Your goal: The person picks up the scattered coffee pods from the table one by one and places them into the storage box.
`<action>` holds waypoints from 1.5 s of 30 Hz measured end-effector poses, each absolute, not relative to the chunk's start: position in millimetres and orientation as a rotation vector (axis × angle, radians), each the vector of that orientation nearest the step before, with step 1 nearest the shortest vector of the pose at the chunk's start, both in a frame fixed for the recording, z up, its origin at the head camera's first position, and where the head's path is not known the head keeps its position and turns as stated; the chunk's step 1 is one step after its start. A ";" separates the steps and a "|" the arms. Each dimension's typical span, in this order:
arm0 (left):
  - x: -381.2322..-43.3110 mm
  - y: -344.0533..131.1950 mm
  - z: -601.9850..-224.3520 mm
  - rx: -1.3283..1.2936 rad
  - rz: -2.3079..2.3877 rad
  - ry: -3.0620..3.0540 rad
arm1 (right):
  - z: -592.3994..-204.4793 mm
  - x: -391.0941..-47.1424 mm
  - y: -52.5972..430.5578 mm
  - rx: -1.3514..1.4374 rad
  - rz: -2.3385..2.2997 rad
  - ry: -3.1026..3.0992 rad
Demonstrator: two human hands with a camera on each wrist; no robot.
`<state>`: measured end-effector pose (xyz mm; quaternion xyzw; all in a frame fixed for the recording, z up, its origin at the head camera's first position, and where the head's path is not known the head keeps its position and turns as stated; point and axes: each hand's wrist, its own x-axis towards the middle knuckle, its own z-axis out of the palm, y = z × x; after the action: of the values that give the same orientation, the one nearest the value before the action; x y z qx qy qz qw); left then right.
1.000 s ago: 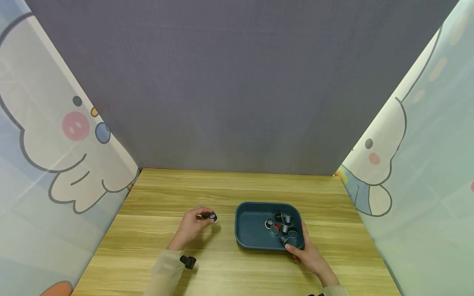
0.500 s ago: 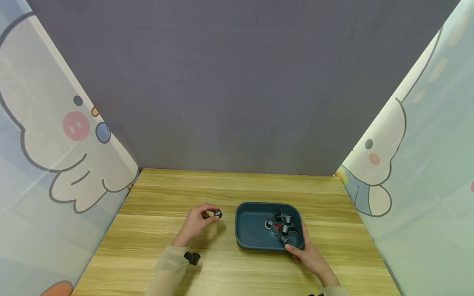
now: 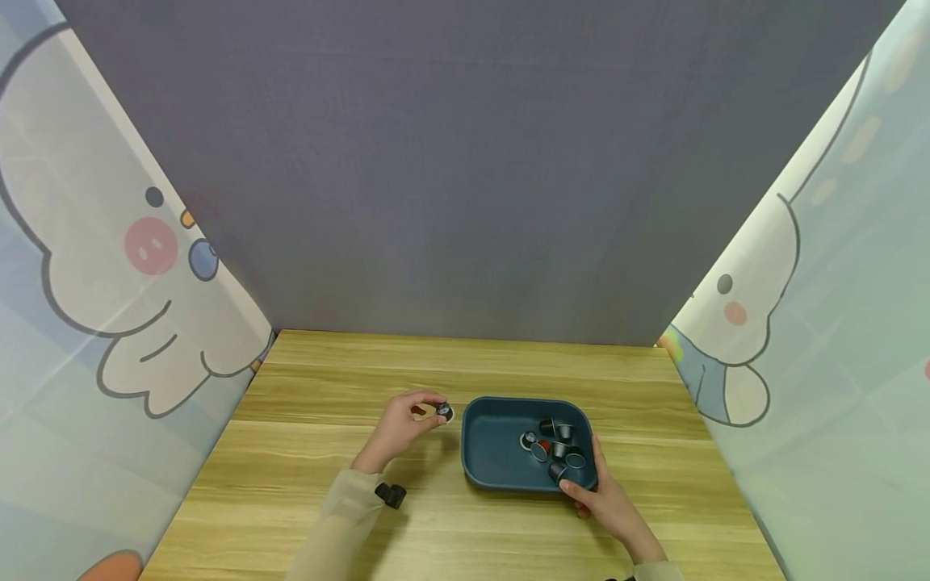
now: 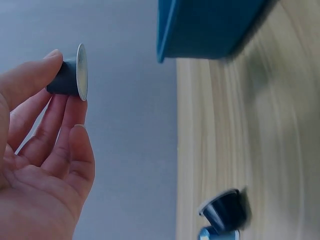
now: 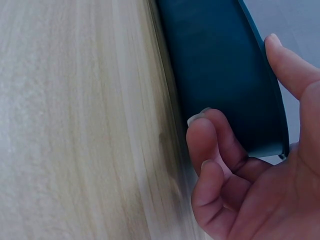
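Between thumb and fingertips, my left hand [image 3: 395,428] pinches a dark coffee capsule [image 4: 68,77] with a pale flat lid, just left of a blue tray [image 3: 501,486]. It is raised off the table in the left wrist view. My right hand [image 3: 610,500] holds the tray at its near right corner; in the right wrist view the thumb lies at the rim and curled fingers sit against the outer wall [image 5: 225,75]. Several coffee capsules [image 3: 559,449], mostly dark with one red, lie jumbled in the tray's right half.
In the left wrist view, a dark capsule [image 4: 226,211] and a blue one [image 4: 217,234], cut by the frame edge, lie on the wooden table [image 3: 349,363]. A grey partition [image 3: 465,202] rises behind the table, with cartoon-printed panels on both sides.
My left hand has moved right and slightly away from me, carrying the pinched capsule closer to the tray's left edge. The right hand and tray have stayed in place.
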<state>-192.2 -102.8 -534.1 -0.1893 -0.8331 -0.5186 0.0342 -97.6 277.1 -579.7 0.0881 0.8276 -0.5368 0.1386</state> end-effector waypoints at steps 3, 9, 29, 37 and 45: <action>-193.6 -97.3 -531.1 -0.608 -1.605 -2.559 | -580.3 -97.6 277.2 0.252 -1.542 2.400; -195.2 -86.2 -525.7 -0.644 -1.630 -2.564 | -581.4 -97.9 277.7 0.254 -1.539 2.398; -208.7 -46.5 -509.4 -0.860 -1.611 -2.577 | -575.2 -95.6 275.6 0.245 -1.515 2.404; -216.2 -29.9 -502.9 -0.931 -1.622 -2.596 | -574.9 -95.2 276.5 0.232 -1.541 2.383; -222.7 -12.8 -495.9 -0.998 -1.585 -2.635 | -575.6 -95.4 275.9 0.244 -1.557 2.371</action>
<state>-222.7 -12.8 -495.9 -0.3083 -0.8142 -0.4899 -0.0457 -95.4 275.9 -575.6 0.0848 0.8237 -0.5411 0.1468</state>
